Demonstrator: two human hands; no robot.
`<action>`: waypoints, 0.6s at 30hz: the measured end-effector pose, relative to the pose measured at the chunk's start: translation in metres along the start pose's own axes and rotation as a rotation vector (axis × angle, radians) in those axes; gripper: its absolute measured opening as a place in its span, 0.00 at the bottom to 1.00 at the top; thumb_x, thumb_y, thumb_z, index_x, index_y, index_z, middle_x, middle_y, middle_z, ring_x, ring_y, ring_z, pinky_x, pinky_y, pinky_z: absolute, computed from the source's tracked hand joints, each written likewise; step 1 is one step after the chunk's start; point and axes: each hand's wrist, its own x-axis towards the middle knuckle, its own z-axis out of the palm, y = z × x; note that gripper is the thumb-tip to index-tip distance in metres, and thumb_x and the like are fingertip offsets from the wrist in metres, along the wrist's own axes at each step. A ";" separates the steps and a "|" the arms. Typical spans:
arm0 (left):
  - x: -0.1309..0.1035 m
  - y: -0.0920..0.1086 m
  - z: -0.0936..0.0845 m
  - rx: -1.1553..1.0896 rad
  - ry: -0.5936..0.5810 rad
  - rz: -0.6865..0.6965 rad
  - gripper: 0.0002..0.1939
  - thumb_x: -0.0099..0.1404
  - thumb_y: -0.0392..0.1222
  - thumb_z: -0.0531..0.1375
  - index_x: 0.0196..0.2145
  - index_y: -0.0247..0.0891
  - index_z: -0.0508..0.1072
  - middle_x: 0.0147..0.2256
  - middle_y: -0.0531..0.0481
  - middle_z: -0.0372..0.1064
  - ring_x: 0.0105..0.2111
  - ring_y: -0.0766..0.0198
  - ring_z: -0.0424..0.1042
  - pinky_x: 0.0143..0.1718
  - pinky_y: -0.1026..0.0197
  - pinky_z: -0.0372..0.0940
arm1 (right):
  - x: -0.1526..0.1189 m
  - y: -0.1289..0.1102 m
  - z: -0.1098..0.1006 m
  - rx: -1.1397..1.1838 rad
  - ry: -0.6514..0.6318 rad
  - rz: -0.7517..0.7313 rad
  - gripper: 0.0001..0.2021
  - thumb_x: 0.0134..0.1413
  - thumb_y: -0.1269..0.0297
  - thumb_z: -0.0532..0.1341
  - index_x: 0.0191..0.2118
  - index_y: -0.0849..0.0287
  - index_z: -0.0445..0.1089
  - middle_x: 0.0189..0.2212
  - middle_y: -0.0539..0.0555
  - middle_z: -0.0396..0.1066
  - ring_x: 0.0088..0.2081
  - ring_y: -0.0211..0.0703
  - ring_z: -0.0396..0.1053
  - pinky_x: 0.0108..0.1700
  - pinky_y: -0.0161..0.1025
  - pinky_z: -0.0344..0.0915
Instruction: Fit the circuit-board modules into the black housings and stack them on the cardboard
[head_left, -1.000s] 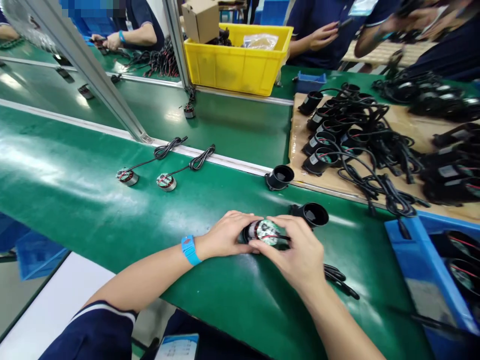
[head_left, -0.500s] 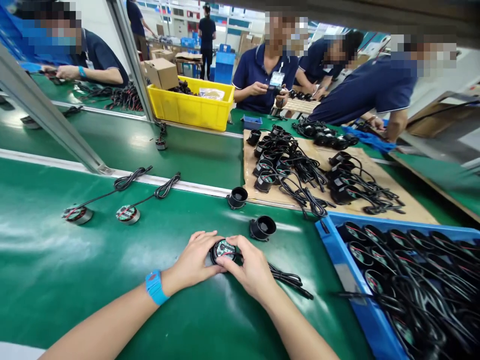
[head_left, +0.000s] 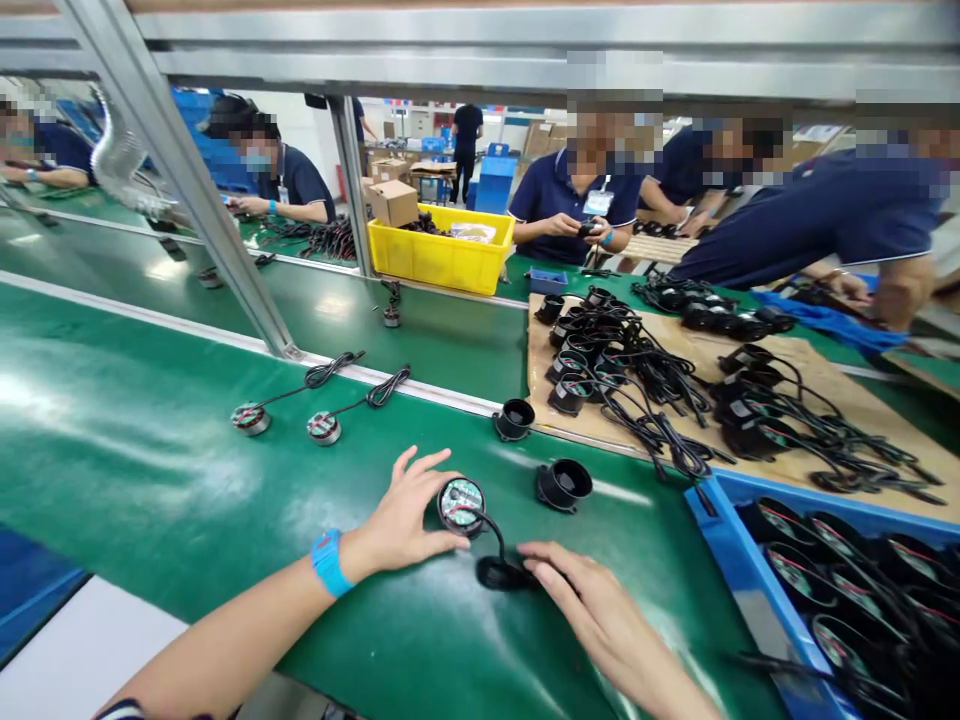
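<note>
My left hand (head_left: pixel 411 515), with a blue band at the wrist, curls its thumb and index finger around a round black housing (head_left: pixel 461 506); its other fingers spread outward. Inside the housing shows a green circuit board with red wires, its face tilted toward me. From it a black cable (head_left: pixel 501 573) runs to a folded bundle on the green table. My right hand (head_left: pixel 581 590) has its thumb and fingers closed on the right end of that bundle. Two empty black housings, one nearer (head_left: pixel 565 485) and one farther (head_left: pixel 514 419), stand beyond my hands.
Two motors with boards (head_left: pixel 250 419) and cables lie at left. A blue crate (head_left: pixel 739 590) of wired housings is at right. Cardboard (head_left: pixel 630 445) bears more housings. A yellow bin (head_left: pixel 439 262), metal posts (head_left: pixel 202 200) and an overhead beam (head_left: pixel 480 60) stand ahead; several co-workers sit or lean beyond.
My right hand has left the housing and moved down right to the cable bundle. My left hand stays at the housing with fingers more spread. The view has shifted left.
</note>
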 end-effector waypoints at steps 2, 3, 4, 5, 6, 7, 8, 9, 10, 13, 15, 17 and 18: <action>-0.001 -0.007 0.003 -0.010 -0.072 -0.039 0.37 0.55 0.61 0.72 0.56 0.39 0.71 0.55 0.39 0.74 0.67 0.39 0.59 0.69 0.29 0.32 | -0.003 0.007 0.010 -0.027 -0.002 -0.028 0.15 0.71 0.56 0.52 0.46 0.50 0.76 0.39 0.52 0.80 0.40 0.44 0.79 0.43 0.40 0.75; -0.002 -0.009 0.004 -0.016 -0.079 -0.037 0.36 0.55 0.60 0.72 0.55 0.39 0.72 0.54 0.40 0.75 0.67 0.40 0.60 0.69 0.29 0.30 | -0.005 0.008 0.015 -0.055 -0.001 -0.034 0.15 0.71 0.55 0.53 0.44 0.51 0.76 0.35 0.52 0.79 0.37 0.44 0.78 0.41 0.40 0.74; -0.003 -0.009 0.005 -0.020 -0.060 -0.023 0.36 0.55 0.60 0.73 0.55 0.41 0.72 0.54 0.41 0.76 0.67 0.40 0.60 0.69 0.29 0.28 | -0.008 0.009 0.017 -0.086 -0.004 -0.038 0.14 0.69 0.53 0.55 0.41 0.52 0.76 0.32 0.51 0.78 0.34 0.44 0.77 0.39 0.39 0.74; -0.004 -0.007 0.005 -0.021 -0.027 -0.003 0.36 0.55 0.59 0.73 0.56 0.42 0.71 0.54 0.42 0.76 0.67 0.41 0.59 0.69 0.30 0.26 | -0.012 0.009 0.018 -0.108 -0.023 -0.039 0.14 0.67 0.52 0.57 0.37 0.52 0.76 0.30 0.51 0.76 0.31 0.44 0.76 0.36 0.39 0.74; -0.006 -0.004 0.006 -0.024 0.006 0.020 0.37 0.55 0.60 0.73 0.57 0.42 0.71 0.55 0.43 0.75 0.67 0.42 0.59 0.70 0.31 0.25 | -0.016 0.009 0.016 -0.103 -0.067 -0.046 0.14 0.65 0.50 0.59 0.33 0.52 0.75 0.27 0.50 0.74 0.29 0.43 0.75 0.34 0.38 0.73; -0.007 -0.001 0.008 -0.033 0.022 0.040 0.38 0.55 0.61 0.72 0.58 0.43 0.70 0.55 0.43 0.75 0.67 0.42 0.58 0.70 0.32 0.25 | -0.021 0.010 0.012 -0.059 -0.131 -0.059 0.16 0.65 0.50 0.60 0.30 0.52 0.74 0.26 0.49 0.74 0.28 0.42 0.74 0.32 0.36 0.72; -0.008 0.002 0.011 -0.048 0.013 0.053 0.39 0.55 0.62 0.71 0.58 0.42 0.70 0.55 0.42 0.75 0.67 0.42 0.59 0.70 0.32 0.25 | -0.025 0.012 0.008 0.018 -0.198 -0.063 0.17 0.66 0.50 0.58 0.29 0.52 0.73 0.26 0.49 0.74 0.28 0.41 0.74 0.30 0.35 0.72; -0.009 0.005 0.015 -0.065 -0.019 0.057 0.39 0.56 0.63 0.70 0.59 0.42 0.70 0.55 0.41 0.75 0.67 0.42 0.60 0.70 0.32 0.26 | -0.027 0.015 0.004 0.109 -0.254 -0.052 0.18 0.69 0.51 0.54 0.31 0.52 0.74 0.27 0.49 0.74 0.27 0.40 0.74 0.30 0.34 0.72; -0.009 0.006 0.019 -0.082 -0.065 0.053 0.39 0.56 0.64 0.70 0.58 0.41 0.70 0.55 0.39 0.75 0.66 0.41 0.61 0.70 0.31 0.26 | -0.027 0.019 0.001 0.184 -0.270 -0.021 0.19 0.70 0.52 0.52 0.35 0.52 0.76 0.28 0.49 0.75 0.27 0.39 0.74 0.30 0.34 0.72; -0.007 0.003 0.034 -0.112 -0.188 0.030 0.37 0.59 0.64 0.68 0.59 0.39 0.70 0.56 0.36 0.74 0.66 0.42 0.61 0.69 0.30 0.28 | -0.012 0.029 0.012 0.199 -0.070 0.109 0.17 0.66 0.52 0.59 0.55 0.52 0.72 0.39 0.53 0.78 0.34 0.43 0.77 0.34 0.38 0.75; -0.005 -0.002 0.040 -0.116 -0.224 0.024 0.38 0.60 0.63 0.68 0.61 0.41 0.68 0.58 0.36 0.72 0.67 0.43 0.59 0.70 0.30 0.31 | 0.006 0.029 0.033 0.132 0.071 0.068 0.36 0.53 0.52 0.70 0.66 0.53 0.62 0.53 0.59 0.74 0.48 0.50 0.77 0.47 0.45 0.77; -0.005 -0.007 0.041 -0.121 -0.242 0.019 0.49 0.54 0.66 0.70 0.65 0.40 0.62 0.63 0.33 0.65 0.68 0.41 0.57 0.70 0.30 0.35 | 0.022 0.023 0.058 0.108 0.139 -0.085 0.44 0.49 0.53 0.73 0.69 0.53 0.56 0.61 0.62 0.68 0.59 0.55 0.71 0.58 0.50 0.72; -0.007 -0.008 0.039 -0.120 -0.239 0.008 0.57 0.49 0.68 0.72 0.67 0.39 0.58 0.65 0.30 0.61 0.69 0.39 0.55 0.70 0.29 0.36 | 0.027 0.019 0.067 0.106 0.164 -0.161 0.41 0.51 0.55 0.72 0.68 0.52 0.58 0.61 0.61 0.69 0.60 0.54 0.70 0.60 0.50 0.70</action>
